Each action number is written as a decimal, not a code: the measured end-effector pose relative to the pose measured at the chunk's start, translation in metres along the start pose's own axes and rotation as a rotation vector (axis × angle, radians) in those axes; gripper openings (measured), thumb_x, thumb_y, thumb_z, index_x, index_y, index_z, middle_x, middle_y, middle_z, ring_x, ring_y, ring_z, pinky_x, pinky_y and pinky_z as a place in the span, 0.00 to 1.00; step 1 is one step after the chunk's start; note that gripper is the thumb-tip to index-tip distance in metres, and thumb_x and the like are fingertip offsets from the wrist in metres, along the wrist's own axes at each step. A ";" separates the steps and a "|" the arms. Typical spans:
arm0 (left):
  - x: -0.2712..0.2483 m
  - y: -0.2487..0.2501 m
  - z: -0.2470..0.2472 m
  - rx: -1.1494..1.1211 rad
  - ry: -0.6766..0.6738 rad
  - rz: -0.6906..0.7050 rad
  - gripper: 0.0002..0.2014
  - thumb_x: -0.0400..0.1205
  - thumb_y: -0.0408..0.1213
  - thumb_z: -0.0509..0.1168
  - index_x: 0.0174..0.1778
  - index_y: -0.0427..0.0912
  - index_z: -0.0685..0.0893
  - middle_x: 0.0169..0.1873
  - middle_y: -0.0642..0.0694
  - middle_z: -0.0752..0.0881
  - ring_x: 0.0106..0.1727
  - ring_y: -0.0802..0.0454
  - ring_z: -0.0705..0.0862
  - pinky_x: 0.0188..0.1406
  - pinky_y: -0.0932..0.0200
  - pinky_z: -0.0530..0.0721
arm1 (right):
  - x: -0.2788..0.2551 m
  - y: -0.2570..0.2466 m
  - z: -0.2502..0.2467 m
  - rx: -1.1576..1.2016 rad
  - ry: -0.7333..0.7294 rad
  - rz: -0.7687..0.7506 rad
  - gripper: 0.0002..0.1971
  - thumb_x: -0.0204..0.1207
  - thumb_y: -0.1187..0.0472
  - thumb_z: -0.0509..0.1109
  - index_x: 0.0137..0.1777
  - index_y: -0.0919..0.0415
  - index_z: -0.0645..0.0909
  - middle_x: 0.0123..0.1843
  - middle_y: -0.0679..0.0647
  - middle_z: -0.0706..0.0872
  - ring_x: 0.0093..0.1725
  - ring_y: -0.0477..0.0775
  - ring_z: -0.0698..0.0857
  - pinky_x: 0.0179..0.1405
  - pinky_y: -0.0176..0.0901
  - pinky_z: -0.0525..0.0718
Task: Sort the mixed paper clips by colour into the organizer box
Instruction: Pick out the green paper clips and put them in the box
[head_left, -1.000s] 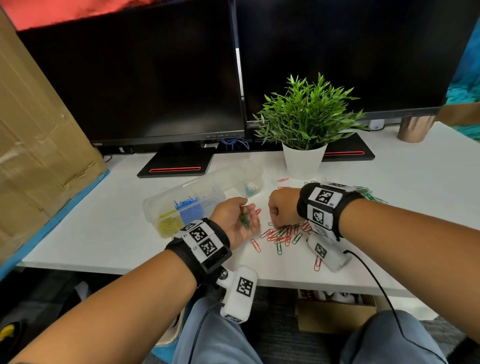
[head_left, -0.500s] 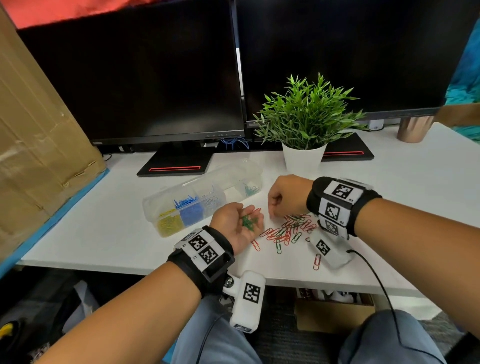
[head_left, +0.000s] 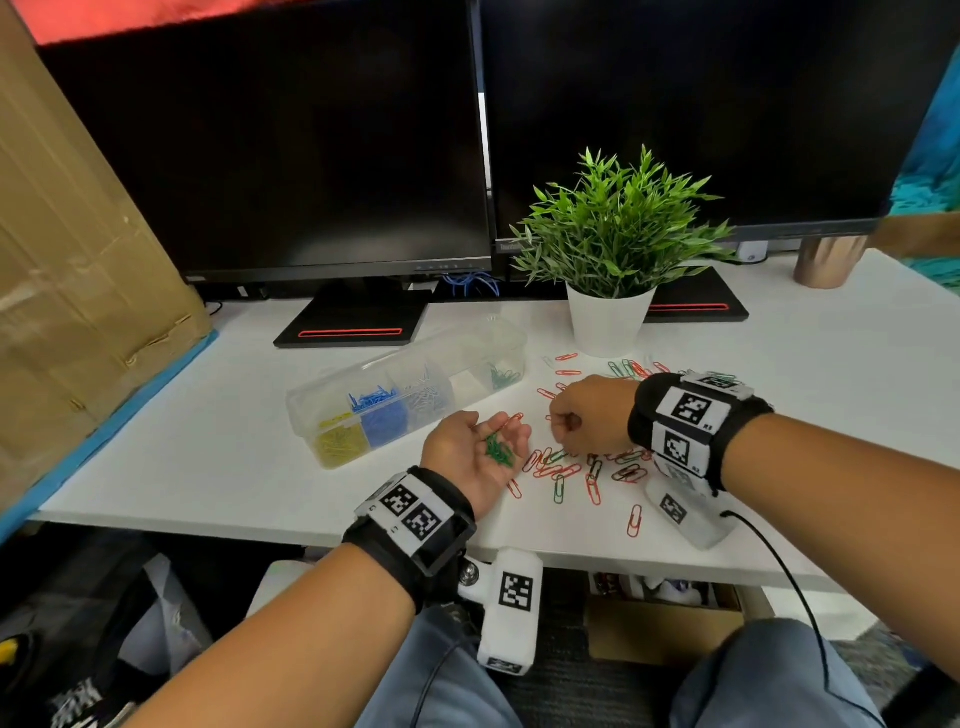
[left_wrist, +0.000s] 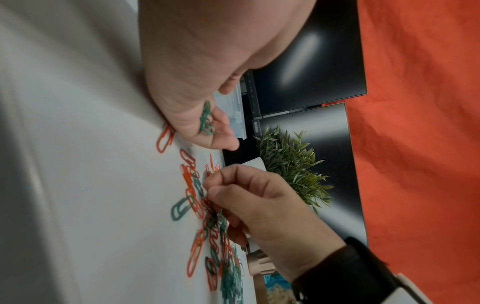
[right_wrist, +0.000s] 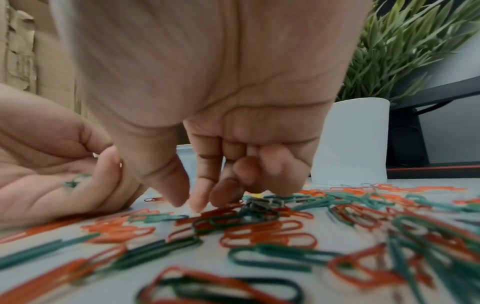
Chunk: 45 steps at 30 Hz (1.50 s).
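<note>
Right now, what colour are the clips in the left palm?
Green clips, clearest in the head view.

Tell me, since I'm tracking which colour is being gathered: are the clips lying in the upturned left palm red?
No, the clips resting in the open left hand are green.

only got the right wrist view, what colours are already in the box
observer: yellow clips at the near end of the box, then blue clips, silvery clips, and green clips at the far end.
operator: any red in there
observer: none that I can see; the compartment between silvery and green looks empty.
operator: where's the box from the left hand
observer: beyond the left hand and to its left, not touching it.
</note>
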<state>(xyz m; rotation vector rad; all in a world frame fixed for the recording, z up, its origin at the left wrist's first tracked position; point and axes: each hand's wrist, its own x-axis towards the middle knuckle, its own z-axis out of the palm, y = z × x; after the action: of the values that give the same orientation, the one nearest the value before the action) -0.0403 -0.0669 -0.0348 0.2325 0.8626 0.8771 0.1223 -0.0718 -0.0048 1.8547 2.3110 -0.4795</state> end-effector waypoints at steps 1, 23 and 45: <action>0.000 -0.001 0.000 -0.004 0.000 0.008 0.15 0.87 0.37 0.50 0.44 0.30 0.77 0.40 0.34 0.80 0.40 0.41 0.81 0.41 0.54 0.81 | -0.001 0.000 0.000 0.014 0.007 -0.002 0.02 0.77 0.57 0.68 0.46 0.54 0.81 0.40 0.43 0.80 0.44 0.48 0.78 0.42 0.35 0.77; 0.008 -0.006 -0.008 -0.070 -0.034 0.059 0.15 0.87 0.37 0.51 0.51 0.28 0.78 0.46 0.30 0.82 0.44 0.36 0.83 0.45 0.49 0.83 | 0.009 -0.023 -0.022 0.449 0.182 0.026 0.05 0.75 0.64 0.72 0.42 0.65 0.89 0.26 0.52 0.83 0.19 0.44 0.76 0.22 0.33 0.76; 0.009 -0.006 -0.015 -0.108 -0.084 0.069 0.18 0.87 0.39 0.51 0.54 0.27 0.78 0.49 0.29 0.82 0.48 0.34 0.83 0.50 0.47 0.84 | -0.011 -0.041 0.006 -0.036 0.029 0.169 0.14 0.72 0.63 0.74 0.57 0.67 0.83 0.53 0.58 0.89 0.52 0.56 0.87 0.51 0.42 0.87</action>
<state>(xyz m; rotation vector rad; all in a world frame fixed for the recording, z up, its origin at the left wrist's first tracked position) -0.0450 -0.0665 -0.0523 0.2048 0.7306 0.9684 0.0849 -0.0915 -0.0007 2.0297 2.1406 -0.3888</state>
